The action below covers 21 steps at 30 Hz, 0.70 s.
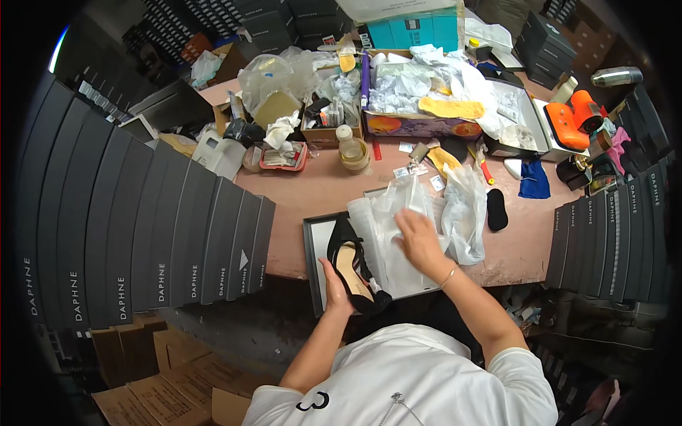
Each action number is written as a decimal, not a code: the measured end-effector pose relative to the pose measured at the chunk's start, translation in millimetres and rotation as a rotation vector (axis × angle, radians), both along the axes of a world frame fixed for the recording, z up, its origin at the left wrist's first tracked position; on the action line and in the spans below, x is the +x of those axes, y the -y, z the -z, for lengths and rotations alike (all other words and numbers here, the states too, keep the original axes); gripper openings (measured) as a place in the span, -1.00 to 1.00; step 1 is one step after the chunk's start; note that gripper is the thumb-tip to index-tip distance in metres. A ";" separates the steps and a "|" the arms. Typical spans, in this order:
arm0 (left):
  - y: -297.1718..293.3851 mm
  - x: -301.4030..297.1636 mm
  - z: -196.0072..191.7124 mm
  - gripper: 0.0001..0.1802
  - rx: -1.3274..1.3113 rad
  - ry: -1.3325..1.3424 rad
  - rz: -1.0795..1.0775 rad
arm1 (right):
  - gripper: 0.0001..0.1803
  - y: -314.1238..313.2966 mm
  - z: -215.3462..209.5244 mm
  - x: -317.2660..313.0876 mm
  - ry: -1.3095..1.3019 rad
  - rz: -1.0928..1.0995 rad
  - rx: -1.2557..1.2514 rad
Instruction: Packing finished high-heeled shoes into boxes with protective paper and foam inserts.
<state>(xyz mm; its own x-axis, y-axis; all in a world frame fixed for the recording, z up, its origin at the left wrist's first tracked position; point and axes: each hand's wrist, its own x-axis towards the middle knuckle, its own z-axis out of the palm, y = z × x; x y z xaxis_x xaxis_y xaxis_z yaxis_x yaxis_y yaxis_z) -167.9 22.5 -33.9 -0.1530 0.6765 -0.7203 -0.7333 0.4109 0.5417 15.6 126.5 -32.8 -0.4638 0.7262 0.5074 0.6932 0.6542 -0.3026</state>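
My left hand [337,287] grips a black pointed-toe shoe [349,268] with a beige insole, its fingers partly hidden beneath it. The shoe is held tilted over the left side of an open dark shoebox [310,264]. White wrapping sheets [387,213] spread across the box, and my right hand [420,243] rests on or just over them with its fingers apart. Beside the wrapping, on the right, lies a crumpled translucent plastic bag [463,220]. A black oval pad [496,209] sits just beyond that bag.
Tall rows of dark shoeboxes flank the table on the left [167,227] and right [618,234]. Along the back stand a carton of crumpled paper [419,124], a small bottle [348,142] and an orange tool [572,124]. Brown cartons [167,390] lie at lower left.
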 end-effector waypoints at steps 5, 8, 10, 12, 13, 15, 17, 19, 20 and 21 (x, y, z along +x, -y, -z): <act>23.4 19.8 26.4 -0.04 0.176 -0.022 -0.009 | -0.59 36.7 22.7 -74.2 0.104 -0.518 -0.564; 33.2 22.6 26.4 -0.13 0.326 -0.028 0.044 | -0.61 50.8 70.0 -96.4 0.075 -0.419 -0.543; 42.1 11.6 11.9 -0.08 0.294 0.022 0.063 | -0.60 61.5 55.4 -101.6 0.057 -0.430 -0.556; 38.7 8.7 -11.4 -0.03 0.270 0.019 0.130 | -0.59 56.5 34.3 -97.4 0.114 -0.391 -0.747; 31.7 -0.2 -9.7 -0.05 0.158 -0.016 0.142 | -0.50 61.3 16.0 -85.0 0.124 -0.400 -0.681; 9.9 -36.4 18.6 -0.28 0.105 0.121 0.184 | -0.38 84.1 24.1 -88.6 0.069 -0.368 -0.753; -0.6 -37.6 26.5 -0.43 0.017 0.158 0.137 | -0.28 90.2 19.3 -94.4 0.021 -0.371 -0.866; 5.4 -45.4 37.3 -0.50 0.089 0.197 0.162 | -0.27 92.7 29.3 -105.7 -0.069 -0.348 -1.033; 5.0 -44.4 32.3 -0.51 0.097 0.169 0.135 | -0.26 94.2 36.8 -111.9 -0.122 -0.329 -1.119; 2.6 -47.9 29.3 -0.52 0.098 0.170 0.123 | -0.26 95.9 34.9 -121.1 -0.244 -0.275 -0.968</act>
<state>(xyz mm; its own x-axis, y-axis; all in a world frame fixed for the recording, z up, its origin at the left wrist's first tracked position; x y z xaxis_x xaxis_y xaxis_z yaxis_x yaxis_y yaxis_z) -215.8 19.9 -63.3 0.0525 0.7507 -0.6586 -0.7651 0.4541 0.4565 -105.4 30.6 -67.8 -0.6381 0.7580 -0.1351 0.4063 0.1824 -0.8954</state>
